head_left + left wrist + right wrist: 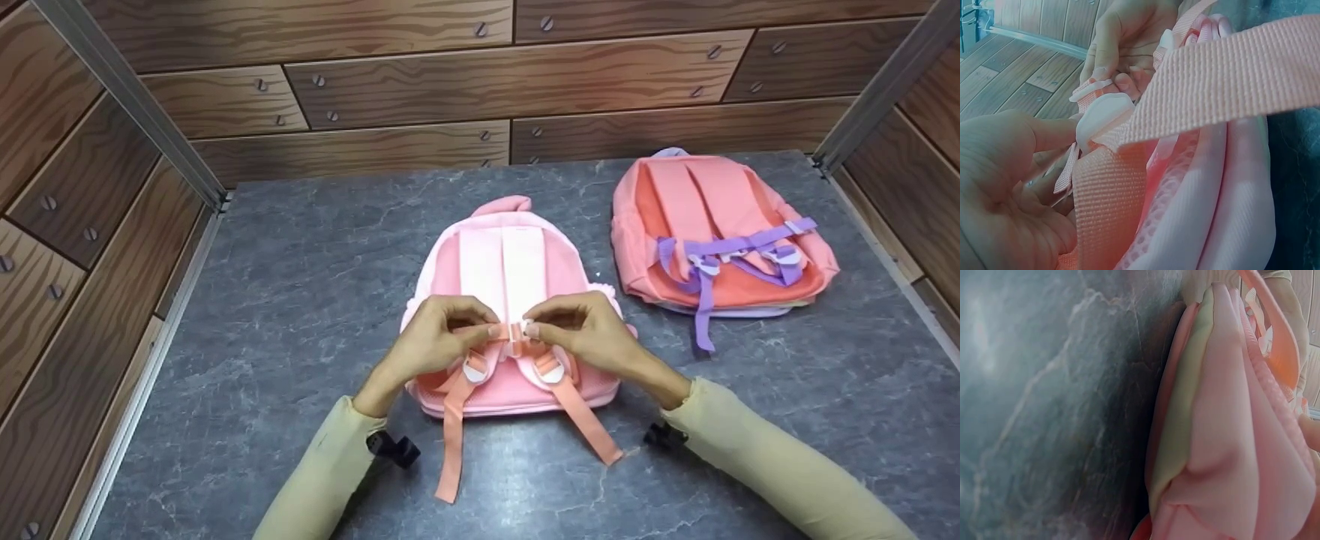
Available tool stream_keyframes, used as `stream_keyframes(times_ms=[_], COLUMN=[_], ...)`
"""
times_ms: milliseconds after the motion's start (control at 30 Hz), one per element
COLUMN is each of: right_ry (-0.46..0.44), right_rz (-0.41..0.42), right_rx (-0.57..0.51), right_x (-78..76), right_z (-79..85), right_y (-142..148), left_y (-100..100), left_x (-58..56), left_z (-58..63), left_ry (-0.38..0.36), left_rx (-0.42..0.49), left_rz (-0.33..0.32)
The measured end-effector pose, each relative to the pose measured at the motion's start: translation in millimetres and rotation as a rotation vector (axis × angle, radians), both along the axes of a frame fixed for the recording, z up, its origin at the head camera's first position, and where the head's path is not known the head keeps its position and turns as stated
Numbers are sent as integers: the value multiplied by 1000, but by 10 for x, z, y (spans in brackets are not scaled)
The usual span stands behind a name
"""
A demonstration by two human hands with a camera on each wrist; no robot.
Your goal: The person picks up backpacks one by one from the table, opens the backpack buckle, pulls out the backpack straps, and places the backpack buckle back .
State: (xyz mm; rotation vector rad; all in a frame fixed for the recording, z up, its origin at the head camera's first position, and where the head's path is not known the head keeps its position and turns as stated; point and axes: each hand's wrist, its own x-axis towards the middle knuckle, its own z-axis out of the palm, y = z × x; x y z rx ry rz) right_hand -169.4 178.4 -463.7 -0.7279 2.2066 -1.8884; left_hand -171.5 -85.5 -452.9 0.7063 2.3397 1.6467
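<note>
A light pink backpack (502,397) lies with its shoulder straps (480,262) facing up. Across those straps, both hands meet at an orange chest strap with a white buckle (516,332). My left hand (435,337) pinches the orange strap on the buckle's left side between thumb and forefinger. From the other side, my right hand (596,334) pinches the buckle's right end. Two orange webbing tails (452,450) hang from white adjusters (551,373) toward the front. In the left wrist view, an adjuster (1106,115) and its webbing partly hide the fingers.
To the right, a coral backpack (660,217) with purple straps (739,244) lies on the dark marbled tabletop (315,285). Wood-patterned panels (420,90) stand at the back and sides, with metal rails (135,97) at the corners.
</note>
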Motion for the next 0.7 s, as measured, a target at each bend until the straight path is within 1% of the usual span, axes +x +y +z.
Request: stream_keyframes(times_ms=[133,400,700], right_ry=[-9,4,-2], right_rz=[5,-2,4], right_rx=[7,17,14], right_x=[-4,-4,0], right_z=[8,16,-1], right_y=[1,-1,1], left_y=[10,33,55], left_x=[-3,-10,7], left_z=[6,24,21], left_ry=[-1,20,13], left_rx=[14,-3,4], left_rz=[-11,-34,-47])
